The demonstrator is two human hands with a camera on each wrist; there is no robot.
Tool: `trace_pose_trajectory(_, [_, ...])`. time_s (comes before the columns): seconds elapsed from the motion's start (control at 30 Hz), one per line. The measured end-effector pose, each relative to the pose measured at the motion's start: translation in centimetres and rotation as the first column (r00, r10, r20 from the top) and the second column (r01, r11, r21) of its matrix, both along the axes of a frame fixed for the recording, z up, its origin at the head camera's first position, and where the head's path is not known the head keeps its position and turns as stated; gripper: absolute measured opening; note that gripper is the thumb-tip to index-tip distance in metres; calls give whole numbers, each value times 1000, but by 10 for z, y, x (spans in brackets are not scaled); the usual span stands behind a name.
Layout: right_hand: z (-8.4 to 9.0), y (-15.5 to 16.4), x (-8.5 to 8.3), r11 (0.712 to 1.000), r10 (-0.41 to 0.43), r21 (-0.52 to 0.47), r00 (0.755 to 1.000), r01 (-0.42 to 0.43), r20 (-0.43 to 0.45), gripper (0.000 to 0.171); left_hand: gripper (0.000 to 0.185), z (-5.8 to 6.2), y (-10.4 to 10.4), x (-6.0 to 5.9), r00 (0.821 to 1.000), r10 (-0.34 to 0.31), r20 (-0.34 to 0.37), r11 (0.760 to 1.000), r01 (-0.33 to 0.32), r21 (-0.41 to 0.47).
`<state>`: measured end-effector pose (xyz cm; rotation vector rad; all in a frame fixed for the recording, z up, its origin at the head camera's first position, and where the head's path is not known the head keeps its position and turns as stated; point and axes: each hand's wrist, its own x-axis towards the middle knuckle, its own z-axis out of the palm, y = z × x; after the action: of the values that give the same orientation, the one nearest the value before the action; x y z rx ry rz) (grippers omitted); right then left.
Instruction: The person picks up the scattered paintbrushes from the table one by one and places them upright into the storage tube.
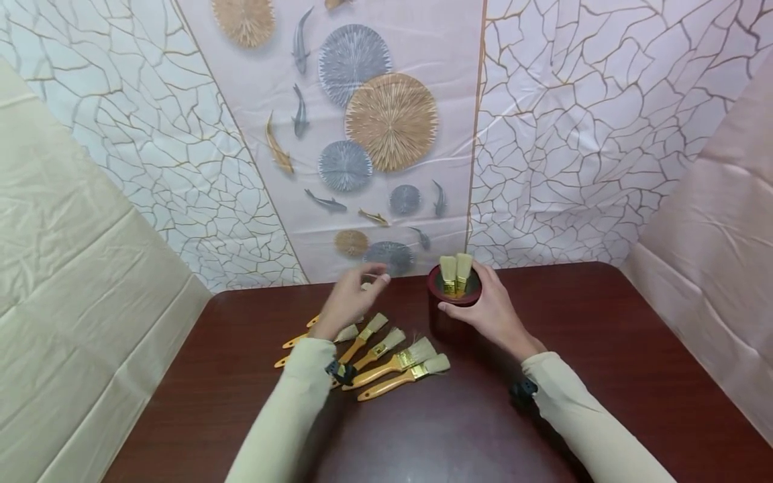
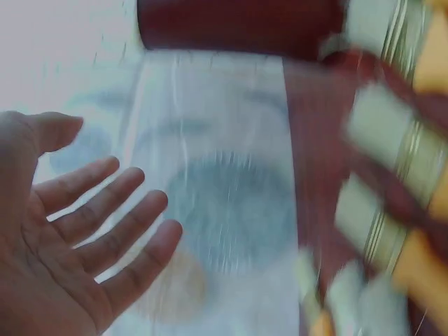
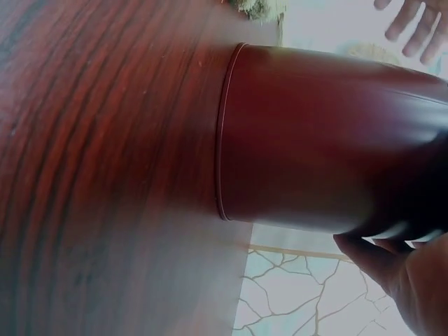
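Gripping the unlabelled dark red pot [image 1: 449,320], the right hand [image 1: 492,312]; left hand [image 1: 348,300] open, empty, above brushes [image 1: 395,362].

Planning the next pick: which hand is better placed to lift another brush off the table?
Left, probably. The left hand hovers open over the loose brushes, while the right hand grips the red holder.

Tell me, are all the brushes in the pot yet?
Not yet. Two flat, pale-bristled paintbrushes already stand bristles-up in the round dark red pot, which the right hand grips at the rim. The left hand hovers open and holds nothing, above the wooden-handled brushes lying on the dark brown table. At least six lie there; the sleeve may hide more.
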<state>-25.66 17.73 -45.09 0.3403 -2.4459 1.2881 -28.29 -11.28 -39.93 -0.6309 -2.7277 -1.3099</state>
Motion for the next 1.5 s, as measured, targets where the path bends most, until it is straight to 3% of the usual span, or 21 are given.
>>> trace_pose_trajectory(0.07, [-1, 3, 1, 1000, -5, 4, 1000, 5, -10, 106, 40, 5, -16, -11, 999, 31, 40, 999, -30, -42])
trace_pose_trajectory(0.2, [-1, 6, 4, 1000, -7, 3, 1000, 7, 4, 106, 39, -1, -46, -32, 990, 97, 100, 990, -85, -115])
trace_pose_trajectory(0.3, [0, 6, 5, 1000, -5, 1, 1000, 5, 18, 107, 37, -15, -66, -43, 981, 146, 128, 981, -127, -150])
trace_pose_trajectory(0.47, [0, 6, 5, 1000, -3, -1, 1000, 3, 17, 107, 38, -42, -87, -52, 962, 215, 168, 963, -180, -202])
trace_pose_trajectory(0.7, [-2, 5, 5, 1000, -11, 3, 1000, 10, 13, 107, 40, -73, -95, -59, 920, 305, 245, 936, -244, -252])
trace_pose_trajectory(0.87, [-3, 4, 6, 1000, -19, -9, 1000, 19, 16, 107, 39, -84, -86, -61, 928, 312, 201, 931, -257, -260])
trace_pose_trajectory(1.03, [-1, 5, 6, 999, -26, -23, 999, 27, 18, 108, 37, -85, -77, -61, 935, 312, 170, 927, -260, -270])
trace_pose_trajectory(1.5, [0, 5, 7, 1000, -19, -16, 1000, 19, 15, 108, 21, -84, -69, -60, 968, 199, 154, 946, -148, -288])
